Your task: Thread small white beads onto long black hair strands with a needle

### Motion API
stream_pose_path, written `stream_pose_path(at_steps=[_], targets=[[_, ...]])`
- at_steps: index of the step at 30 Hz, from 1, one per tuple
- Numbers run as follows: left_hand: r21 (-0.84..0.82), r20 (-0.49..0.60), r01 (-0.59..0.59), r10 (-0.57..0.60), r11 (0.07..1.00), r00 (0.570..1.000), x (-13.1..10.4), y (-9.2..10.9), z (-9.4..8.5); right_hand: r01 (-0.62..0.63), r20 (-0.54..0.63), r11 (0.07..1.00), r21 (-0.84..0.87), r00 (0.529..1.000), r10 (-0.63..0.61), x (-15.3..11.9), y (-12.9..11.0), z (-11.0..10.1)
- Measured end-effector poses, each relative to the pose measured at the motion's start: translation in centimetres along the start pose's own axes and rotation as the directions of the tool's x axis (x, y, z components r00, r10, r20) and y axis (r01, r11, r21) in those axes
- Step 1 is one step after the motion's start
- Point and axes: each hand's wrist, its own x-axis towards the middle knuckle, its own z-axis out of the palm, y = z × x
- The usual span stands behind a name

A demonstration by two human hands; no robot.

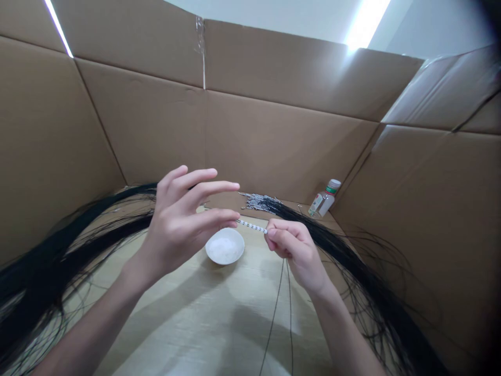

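A short strand of black-and-white beads (252, 226) stretches between my two hands, above the table. At its left end, my left hand (182, 219) pinches the tip between thumb and forefinger, its other fingers spread upward. My right hand (291, 243) is closed round the strand's right end. Two thin black cords (290, 313) hang from below the right hand toward the near edge. Just under the left fingertips stands a white bowl (225, 261) holding whitish, grainy contents, too small to make out singly.
A thick bundle of black cords (352, 261) curves along the right, with many beaded ends (260, 202) at the back. More black cords (50, 271) lie on the left. A clear bottle with a white cap (324, 198) leans at the back right. Cardboard walls (282, 141) surround the table (188, 334).
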Motion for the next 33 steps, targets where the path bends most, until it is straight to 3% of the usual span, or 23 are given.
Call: stream_pose_path(at_steps=[11,33], targets=[[-0.091,0.023,-0.003,0.005,0.996,1.0,0.1,1.3,0.5,-0.012,0.02,1.0,-0.014,1.0,0.013,-0.1,-0.6,0.1],[-0.035,0.074,-0.015,0.017,0.999,0.997,-0.1,1.8,0.2,-0.067,0.039,0.996,-0.066,0.997,0.07,-0.2,-0.6,0.3]])
